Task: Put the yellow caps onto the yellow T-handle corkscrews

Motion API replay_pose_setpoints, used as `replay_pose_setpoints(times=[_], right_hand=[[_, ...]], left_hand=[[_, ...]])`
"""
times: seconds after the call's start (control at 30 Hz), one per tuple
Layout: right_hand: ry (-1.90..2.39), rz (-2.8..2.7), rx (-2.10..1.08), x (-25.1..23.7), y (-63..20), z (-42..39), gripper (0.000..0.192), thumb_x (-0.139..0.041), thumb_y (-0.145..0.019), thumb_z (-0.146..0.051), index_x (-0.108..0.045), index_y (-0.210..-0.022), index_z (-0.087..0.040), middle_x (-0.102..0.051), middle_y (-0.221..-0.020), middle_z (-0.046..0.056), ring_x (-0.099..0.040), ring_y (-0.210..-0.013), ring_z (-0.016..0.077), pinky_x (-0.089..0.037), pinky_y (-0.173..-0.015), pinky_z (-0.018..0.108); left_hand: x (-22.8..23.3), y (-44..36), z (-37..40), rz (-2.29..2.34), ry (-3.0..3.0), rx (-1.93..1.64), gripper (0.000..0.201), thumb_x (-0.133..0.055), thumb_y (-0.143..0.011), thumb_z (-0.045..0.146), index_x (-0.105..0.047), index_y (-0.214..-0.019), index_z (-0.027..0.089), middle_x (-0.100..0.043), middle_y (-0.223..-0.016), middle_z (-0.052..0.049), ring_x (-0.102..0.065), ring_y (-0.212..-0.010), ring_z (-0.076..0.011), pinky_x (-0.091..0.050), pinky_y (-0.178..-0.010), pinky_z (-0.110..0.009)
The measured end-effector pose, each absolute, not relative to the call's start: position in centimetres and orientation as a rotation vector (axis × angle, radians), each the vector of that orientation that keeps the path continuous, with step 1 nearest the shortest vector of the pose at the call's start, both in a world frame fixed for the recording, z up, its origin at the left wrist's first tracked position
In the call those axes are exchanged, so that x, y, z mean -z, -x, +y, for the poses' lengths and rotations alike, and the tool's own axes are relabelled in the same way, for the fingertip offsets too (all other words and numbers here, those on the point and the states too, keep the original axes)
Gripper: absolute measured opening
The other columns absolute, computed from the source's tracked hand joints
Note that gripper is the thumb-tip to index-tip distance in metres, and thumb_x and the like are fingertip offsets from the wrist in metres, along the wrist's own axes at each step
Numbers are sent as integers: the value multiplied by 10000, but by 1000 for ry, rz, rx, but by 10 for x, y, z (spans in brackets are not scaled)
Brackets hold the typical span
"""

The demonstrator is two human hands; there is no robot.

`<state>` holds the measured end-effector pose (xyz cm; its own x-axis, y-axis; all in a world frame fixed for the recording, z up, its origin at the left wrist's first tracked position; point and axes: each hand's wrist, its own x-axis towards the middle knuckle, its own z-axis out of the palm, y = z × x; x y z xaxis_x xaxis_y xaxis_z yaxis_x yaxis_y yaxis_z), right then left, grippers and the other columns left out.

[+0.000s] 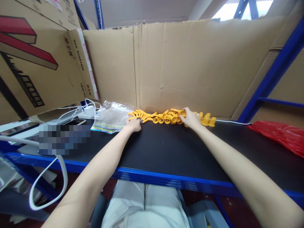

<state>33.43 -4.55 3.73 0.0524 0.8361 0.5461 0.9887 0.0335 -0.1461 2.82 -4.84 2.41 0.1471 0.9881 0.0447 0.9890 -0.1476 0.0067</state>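
A row of yellow plastic parts lies along the back of the black tabletop [161,148]. At its left end are branched, Y-shaped yellow pieces [141,114]. My left hand [135,124] rests against these with its fingers curled; small dark metal bits [141,120] show beside it, and what it grips is hidden. Toward the middle lie several yellow cup-ended pieces [167,120], open ends facing me. My right hand [192,119] pinches one yellow cup-ended piece [177,111] above the row. More yellow cups [208,120] stand right of that hand.
Cardboard [190,69] walls the back. A transparent plastic bag [112,115] lies left of the parts, near white chargers and cables [89,111] and a phone [77,122]. On the right is a red plastic bag [280,134]. A blue frame edge [166,180] runs along the front.
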Motion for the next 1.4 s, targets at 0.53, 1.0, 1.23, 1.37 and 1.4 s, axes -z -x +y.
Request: replay_pose_setpoints(times=[0.53,1.0,1.23,1.37,1.4], right_hand=[[1746,-1804,181,-34,-353,-48,693,-504,-812,-453,-343,-1406,-133,-445,-1388,168,-430,-1256,331,-320,-1019,519],[1659,-1729,142,-34,-364,-44,561,-531,-789,-336,-440,-1315,-165,-499,-1336,159,-480,-1214,309,-356,-997,521],[1642,-1715,150,-35,-367,-44,541,-537,-788,-323,-452,-1305,-190,-515,-1318,137,-496,-1195,303,-373,-986,502],[1652,-1698,156,-36,-369,-46,534,-523,-790,-323,-454,-1305,-200,-523,-1311,125,-501,-1189,296,-377,-982,483],[1656,-1680,156,-36,-370,-46,529,-521,-789,-327,-458,-1301,-211,-529,-1306,119,-504,-1184,298,-376,-976,492]], left_hand=[[-37,-5,-12,-1901,2451,103,504,-535,-684,29,-601,-1161,181,-574,-1233,-119,-565,-1109,-219,-433,-918,-243],[-48,-2,-4,-1474,2340,146,352,-416,-827,88,-643,-1069,207,-594,-1096,-120,-539,-1043,-240,-410,-872,-342],[-66,4,-12,-1375,2256,183,412,-313,-872,68,-542,-1188,200,-498,-1254,-150,-465,-1142,-281,-360,-906,-445],[-74,5,-15,-1406,2286,212,368,-315,-875,79,-526,-1149,205,-447,-1318,-142,-451,-1182,-273,-335,-944,-457],[-75,6,-15,-1452,2294,244,348,-320,-883,100,-509,-1153,211,-458,-1305,-140,-468,-1166,-267,-341,-943,-451]])
